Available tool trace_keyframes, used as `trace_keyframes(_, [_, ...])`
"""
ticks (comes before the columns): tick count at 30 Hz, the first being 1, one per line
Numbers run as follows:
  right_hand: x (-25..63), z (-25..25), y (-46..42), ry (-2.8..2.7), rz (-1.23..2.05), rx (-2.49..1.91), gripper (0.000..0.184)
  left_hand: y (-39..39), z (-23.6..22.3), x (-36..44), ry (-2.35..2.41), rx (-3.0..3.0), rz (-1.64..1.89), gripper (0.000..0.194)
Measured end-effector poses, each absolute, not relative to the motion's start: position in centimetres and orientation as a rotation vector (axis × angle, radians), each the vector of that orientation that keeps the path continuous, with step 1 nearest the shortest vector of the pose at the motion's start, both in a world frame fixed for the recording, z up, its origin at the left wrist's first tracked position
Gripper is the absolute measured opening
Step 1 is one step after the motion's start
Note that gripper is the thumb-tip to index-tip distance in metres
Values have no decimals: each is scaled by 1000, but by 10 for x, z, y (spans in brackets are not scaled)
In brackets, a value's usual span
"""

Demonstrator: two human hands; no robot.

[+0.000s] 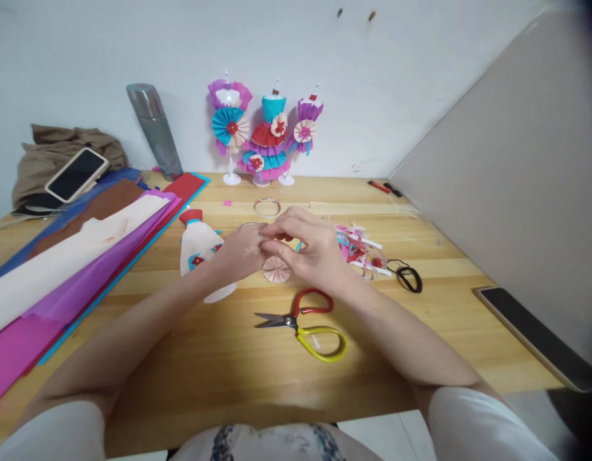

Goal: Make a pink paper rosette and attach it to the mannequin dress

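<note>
My left hand [248, 248] and my right hand [311, 246] meet above the table, fingertips together. The right thumb and fingers are bent in a pinch against the left fingertips. Anything between them is too small or hidden to make out. The left fingers are mostly covered. Just below my hands lies a pleated pale pink paper rosette [276, 270]. Nearer to me, scissors [288, 321] with one red and one yellow handle lie with blades apart. Beside my left wrist a white paper dress [192, 246] with a red top and flower trims rests on a stand, partly hidden by my arm.
Crepe paper sheets [84, 256] fan out at left, below a phone [77, 174] and a bottle [154, 131]. Three dressed mini mannequins [269, 137] stand by the wall. Paper scraps [360, 246], a black hair tie [409, 280] and another phone [530, 333] lie at right.
</note>
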State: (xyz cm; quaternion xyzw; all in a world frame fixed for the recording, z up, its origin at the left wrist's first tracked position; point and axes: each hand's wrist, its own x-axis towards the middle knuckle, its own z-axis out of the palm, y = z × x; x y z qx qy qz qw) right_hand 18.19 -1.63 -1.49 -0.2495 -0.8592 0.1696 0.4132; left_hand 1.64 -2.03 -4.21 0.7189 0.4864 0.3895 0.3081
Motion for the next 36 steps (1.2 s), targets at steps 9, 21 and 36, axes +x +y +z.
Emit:
trace_keyframes(9, [182,-17,-5,-2081,920,-726,17,-21,-39,14,1491,2473,541,19])
trace_keyframes(21, [252,-15,51,-1888,537,-1192,54,-16,-42,-1,1386,2505,556,34])
trace_keyframes(36, [289,-9,74,-1835,420,-1564,40,-22,-51,17,1444,2144,441,64])
